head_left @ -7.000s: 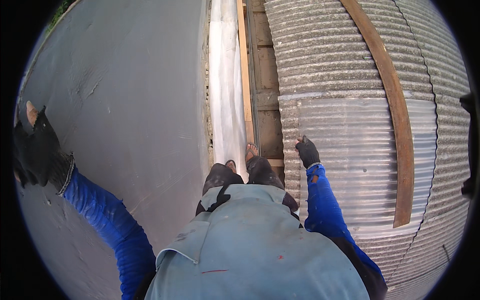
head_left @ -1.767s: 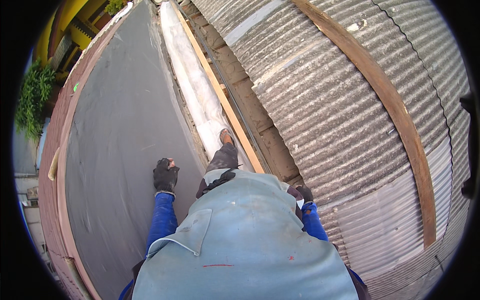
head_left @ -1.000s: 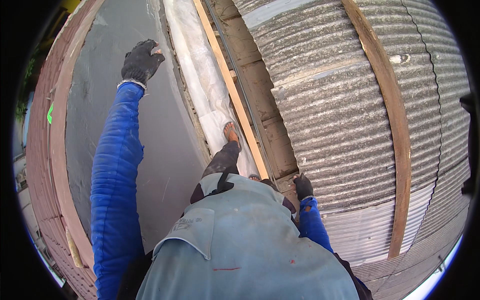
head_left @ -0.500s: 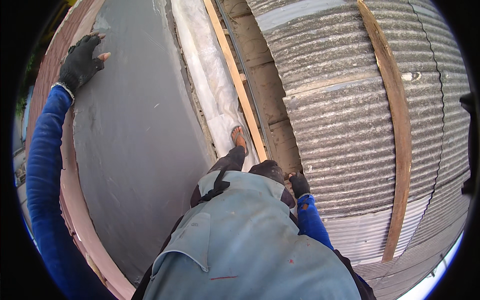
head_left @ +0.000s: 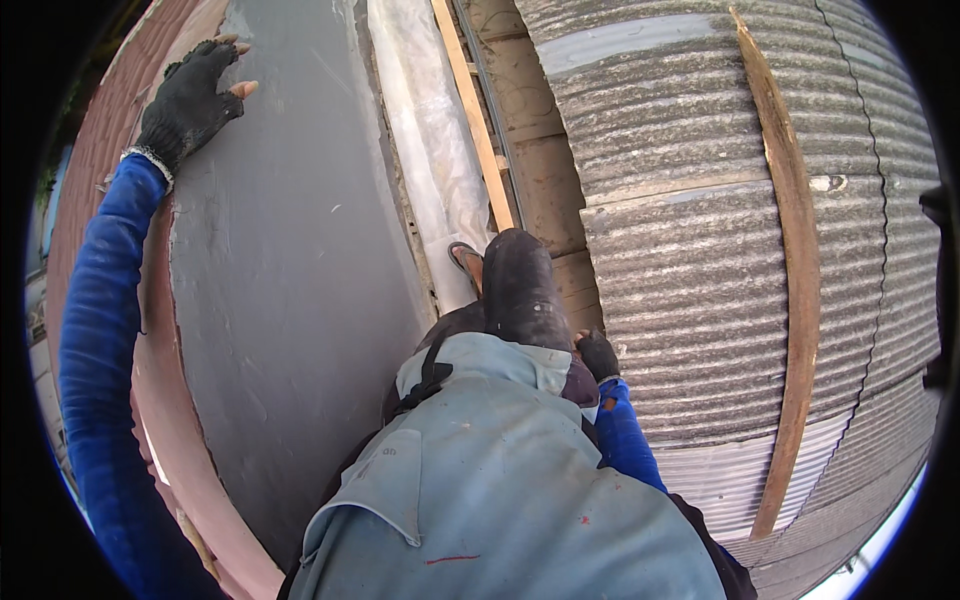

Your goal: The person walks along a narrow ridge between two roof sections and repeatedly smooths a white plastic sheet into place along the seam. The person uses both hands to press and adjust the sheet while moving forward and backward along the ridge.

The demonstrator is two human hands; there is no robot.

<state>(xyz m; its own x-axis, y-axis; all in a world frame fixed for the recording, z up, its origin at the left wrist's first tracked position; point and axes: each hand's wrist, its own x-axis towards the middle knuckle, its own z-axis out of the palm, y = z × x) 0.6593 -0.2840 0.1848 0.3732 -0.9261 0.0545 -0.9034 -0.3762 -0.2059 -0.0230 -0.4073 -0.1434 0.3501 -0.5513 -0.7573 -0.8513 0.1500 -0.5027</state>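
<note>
My left hand [head_left: 190, 105], in a dark fingerless glove with a pale cuff, lies on the far-left edge of a smooth grey surface [head_left: 290, 230]. Its thumb and fingertips stick out over the grey, apart, and it holds nothing. Low at my right side, my right hand [head_left: 597, 355], gloved the same way, is closed beside the edge of the corrugated roof sheets [head_left: 690, 280]. Whatever its curled fingers may grip is hidden. Between the two sides, my sandalled foot [head_left: 466, 262] stands on a strip of whitish plastic sheeting [head_left: 430, 130].
A long wooden batten [head_left: 475, 115] and a thin dark pipe [head_left: 490, 95] run alongside the sheeting. Right of them is a brown recessed strip [head_left: 530, 140]. A weathered plank [head_left: 790, 250] and a dark cable [head_left: 878, 200] lie across the roof sheets. Reddish roofing [head_left: 110, 130] borders the left.
My right knee has come up and forward over the batten. The view has shifted slightly, and my left hand appears farther right, still on the grey surface's edge. My right hand remains low.
</note>
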